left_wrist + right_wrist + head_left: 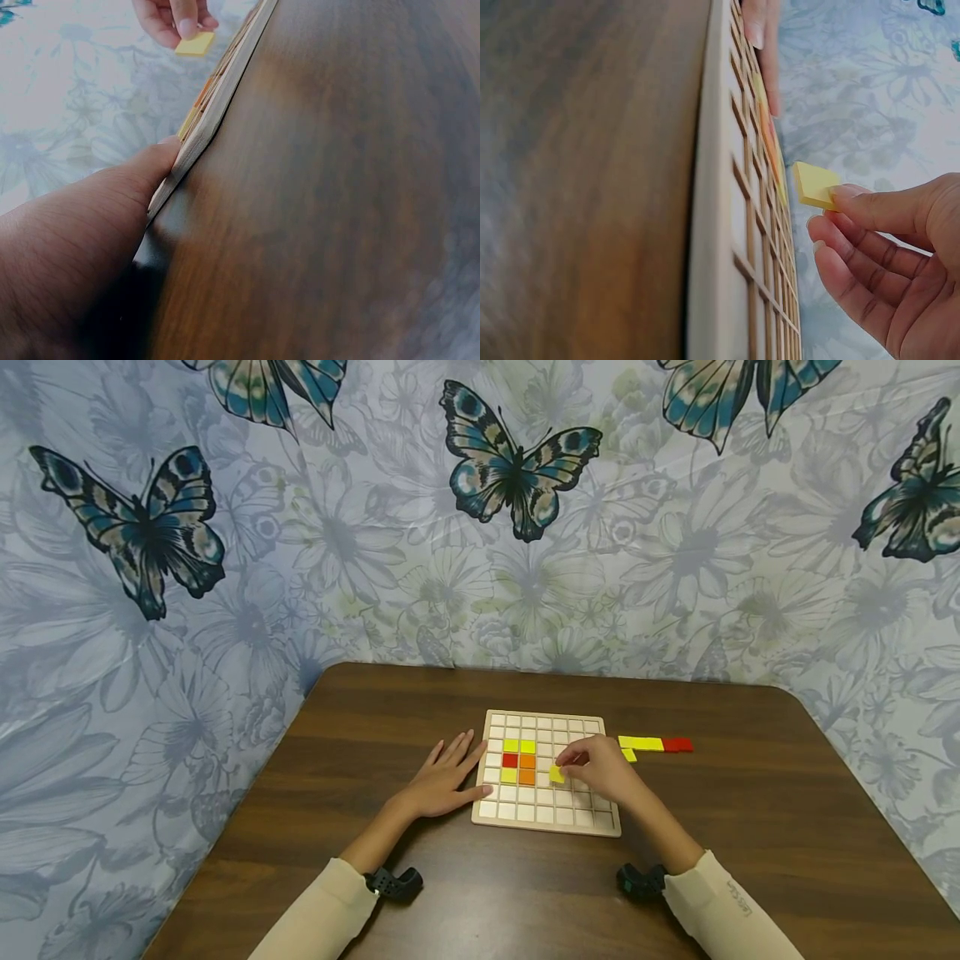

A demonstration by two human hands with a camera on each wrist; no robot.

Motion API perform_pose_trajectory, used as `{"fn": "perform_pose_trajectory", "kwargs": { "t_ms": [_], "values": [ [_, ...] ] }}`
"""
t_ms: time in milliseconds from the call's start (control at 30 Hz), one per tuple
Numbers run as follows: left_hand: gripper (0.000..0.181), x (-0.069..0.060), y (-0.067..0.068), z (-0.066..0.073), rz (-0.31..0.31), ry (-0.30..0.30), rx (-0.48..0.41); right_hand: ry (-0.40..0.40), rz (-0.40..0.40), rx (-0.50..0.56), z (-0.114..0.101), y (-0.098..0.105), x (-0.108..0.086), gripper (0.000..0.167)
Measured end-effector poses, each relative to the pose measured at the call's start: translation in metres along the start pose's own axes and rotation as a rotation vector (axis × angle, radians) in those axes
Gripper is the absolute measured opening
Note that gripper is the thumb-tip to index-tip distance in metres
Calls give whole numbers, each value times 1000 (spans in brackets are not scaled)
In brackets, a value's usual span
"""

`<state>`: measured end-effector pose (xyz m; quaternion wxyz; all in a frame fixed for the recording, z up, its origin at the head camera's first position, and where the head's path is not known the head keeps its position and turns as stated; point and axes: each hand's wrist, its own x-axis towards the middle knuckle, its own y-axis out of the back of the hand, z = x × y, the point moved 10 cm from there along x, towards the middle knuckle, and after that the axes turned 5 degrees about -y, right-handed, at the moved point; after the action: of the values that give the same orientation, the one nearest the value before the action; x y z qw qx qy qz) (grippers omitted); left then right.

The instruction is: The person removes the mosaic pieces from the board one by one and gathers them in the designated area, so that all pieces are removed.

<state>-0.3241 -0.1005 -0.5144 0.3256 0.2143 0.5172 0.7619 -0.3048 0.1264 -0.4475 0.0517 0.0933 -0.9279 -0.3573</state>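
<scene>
A wooden grid board (547,817) with pale square cells lies on the table. Yellow, red and orange square tiles (527,762) fill a small block of cells left of its middle. My right hand (600,768) pinches a yellow tile (815,185) between thumb and fingers, raised above the board's right half. At the board's left edge rests my left hand (444,778), fingers spread and straight, thumb touching the rim. In the left wrist view that thumb (154,161) lies against the board's edge.
To the right of the board, a row of yellow tiles (641,743) continues into red tiles (677,745), with another yellow tile (629,756) just below. The brown wooden table (360,727) ends at a butterfly-patterned wall covering (360,568).
</scene>
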Motion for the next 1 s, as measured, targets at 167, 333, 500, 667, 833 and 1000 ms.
{"fn": "perform_pose_trajectory", "kwargs": {
  "t_ms": [167,333,500,667,833,1000],
  "values": [
    [87,-1,-1,0,-2,7,-3,-28,7,9,4,13,-1,6],
    [86,-1,0,-1,0,10,-3,-31,35,25,5,27,-1,6],
    [86,-1,0,-1,2,13,-9,-49,63,38,12,39,-1,5],
    [86,-1,0,0,-1,12,-6,-52,93,22,17,52,-2,6],
    [86,-1,1,1,2,12,-9,-61,117,22,23,64,-4,7],
    [86,-1,2,2,5,10,-9,-83,126,35,30,74,-6,9]
  ]
}}
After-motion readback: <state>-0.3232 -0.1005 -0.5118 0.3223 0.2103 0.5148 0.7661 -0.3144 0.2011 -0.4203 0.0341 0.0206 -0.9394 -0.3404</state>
